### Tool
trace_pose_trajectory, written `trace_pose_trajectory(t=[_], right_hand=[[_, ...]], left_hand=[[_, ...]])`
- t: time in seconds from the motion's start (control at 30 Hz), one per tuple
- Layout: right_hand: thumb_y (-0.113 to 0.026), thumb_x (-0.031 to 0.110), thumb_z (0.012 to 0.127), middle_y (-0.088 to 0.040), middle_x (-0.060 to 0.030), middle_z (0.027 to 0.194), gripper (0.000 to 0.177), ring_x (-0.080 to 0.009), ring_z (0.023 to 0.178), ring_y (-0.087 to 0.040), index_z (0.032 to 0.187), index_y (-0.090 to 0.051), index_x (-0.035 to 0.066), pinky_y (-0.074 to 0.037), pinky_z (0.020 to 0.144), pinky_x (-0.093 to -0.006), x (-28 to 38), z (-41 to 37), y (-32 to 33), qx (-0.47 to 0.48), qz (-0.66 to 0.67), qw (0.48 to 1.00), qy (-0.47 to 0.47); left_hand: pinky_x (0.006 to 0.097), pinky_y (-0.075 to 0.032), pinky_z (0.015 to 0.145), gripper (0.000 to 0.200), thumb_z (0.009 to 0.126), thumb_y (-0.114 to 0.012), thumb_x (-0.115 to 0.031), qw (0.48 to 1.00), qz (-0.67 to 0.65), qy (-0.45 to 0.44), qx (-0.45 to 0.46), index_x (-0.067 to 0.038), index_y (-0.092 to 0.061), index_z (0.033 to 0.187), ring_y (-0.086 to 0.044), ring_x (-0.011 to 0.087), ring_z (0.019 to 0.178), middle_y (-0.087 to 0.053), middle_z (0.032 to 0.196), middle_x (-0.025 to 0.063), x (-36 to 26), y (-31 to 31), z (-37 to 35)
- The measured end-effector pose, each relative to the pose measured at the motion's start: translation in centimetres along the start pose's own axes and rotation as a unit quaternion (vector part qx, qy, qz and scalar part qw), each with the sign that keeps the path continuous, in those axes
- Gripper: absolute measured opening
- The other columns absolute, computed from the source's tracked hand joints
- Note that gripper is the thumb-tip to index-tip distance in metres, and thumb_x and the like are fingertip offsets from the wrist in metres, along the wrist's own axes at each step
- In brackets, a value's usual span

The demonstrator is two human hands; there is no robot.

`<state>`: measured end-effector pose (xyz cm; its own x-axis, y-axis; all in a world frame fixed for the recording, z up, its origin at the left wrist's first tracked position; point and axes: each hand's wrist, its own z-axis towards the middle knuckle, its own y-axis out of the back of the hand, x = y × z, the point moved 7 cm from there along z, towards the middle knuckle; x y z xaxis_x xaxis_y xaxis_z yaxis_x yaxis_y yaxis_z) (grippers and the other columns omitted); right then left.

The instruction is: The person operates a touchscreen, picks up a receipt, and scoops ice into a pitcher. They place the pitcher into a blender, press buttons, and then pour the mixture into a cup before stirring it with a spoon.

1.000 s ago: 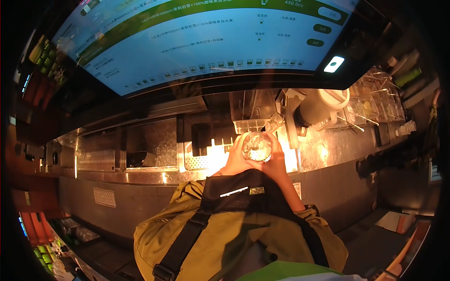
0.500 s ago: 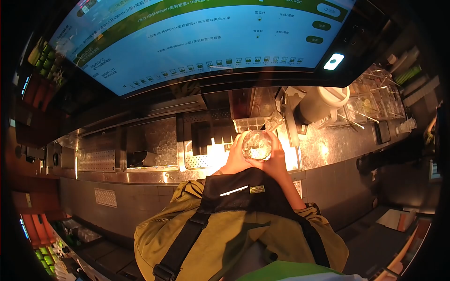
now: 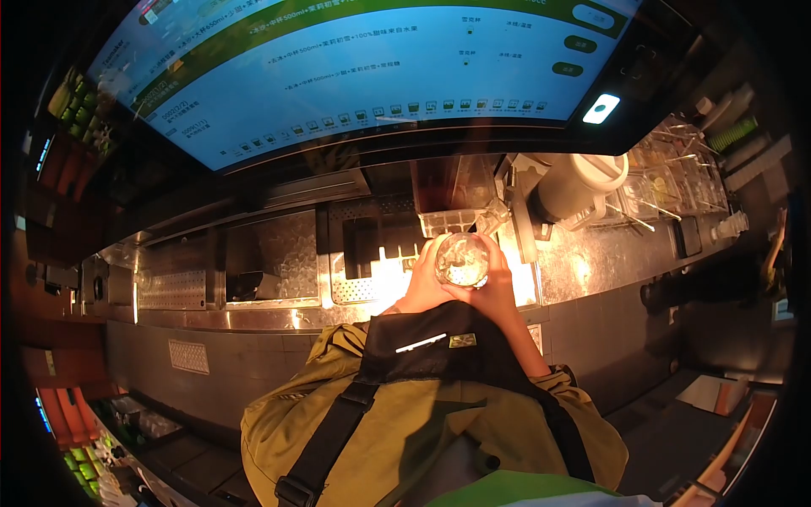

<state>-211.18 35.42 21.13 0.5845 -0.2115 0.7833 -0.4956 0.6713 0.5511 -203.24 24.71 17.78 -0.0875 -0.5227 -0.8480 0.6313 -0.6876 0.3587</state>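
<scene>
A round clear cup (image 3: 462, 259), seen from above, is held between both hands near the counter's front edge. My left hand (image 3: 425, 280) wraps its left side, and my right hand (image 3: 498, 286) wraps its right side; both are closed on it. The cup's contents look pale and bright under the strong light, and I cannot make them out. Just beyond the cup stands a clear container (image 3: 454, 196) with dark reddish contents. Left of my left hand is a brightly lit white rack (image 3: 397, 264).
A large screen (image 3: 338, 76) spans the area above the counter. An ice bin (image 3: 297, 253) lies to the left. At the right stand a white pitcher (image 3: 583, 188), clear bins (image 3: 667, 188) with metal handles and a dark tray (image 3: 688, 237) on the steel counter (image 3: 591, 266).
The view has shifted very slightly. Both hands keep their hold on the cup, and nothing else has visibly moved on the counter.
</scene>
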Motion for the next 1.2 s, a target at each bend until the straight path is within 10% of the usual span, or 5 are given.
trace_pose_trajectory(t=[0.57,0.7,1.2], right_hand=[[-0.086,0.024,0.049,-0.059,-0.0182,0.109,0.087,-0.0328,0.102,-0.057,0.122,-0.046,-0.001,-0.046,0.089,-0.038,-1.9,-2.0,5.1,-0.075,-0.008,0.99,-0.115],[-0.085,0.024,0.051,-0.058,-0.0197,0.112,0.085,-0.0326,0.103,-0.058,0.122,-0.045,-0.003,-0.047,0.088,-0.0388,-5.6,-5.0,10.1,-0.167,-0.062,0.971,-0.162],[-0.091,0.026,0.047,-0.051,-0.0202,0.122,0.102,-0.0354,0.111,-0.052,0.131,-0.038,0.0,-0.041,0.095,-0.0406,-5.7,-7.5,13.5,-0.259,-0.152,0.947,-0.109]], left_hand=[[0.0375,-0.031,0.105,0.099,0.058,-0.084,-0.024,0.972,-0.163,0.066,0.154,-0.001,-0.03,0.138,-0.041,0.0277,0.126,-0.042,0.133,0.0153,3.0,-3.3,-2.4],[0.0333,-0.024,0.109,0.049,0.091,-0.046,-0.009,0.942,-0.283,0.132,0.123,0.001,-0.033,0.137,-0.033,0.0249,0.132,-0.039,0.138,0.0164,6.0,-5.7,-2.3],[0.0328,-0.025,0.107,0.076,0.093,-0.035,-0.058,0.905,-0.3,0.3,0.037,0.009,-0.04,0.131,-0.036,0.025,0.127,-0.043,0.135,0.0195,6.0,-11.1,5.0]])
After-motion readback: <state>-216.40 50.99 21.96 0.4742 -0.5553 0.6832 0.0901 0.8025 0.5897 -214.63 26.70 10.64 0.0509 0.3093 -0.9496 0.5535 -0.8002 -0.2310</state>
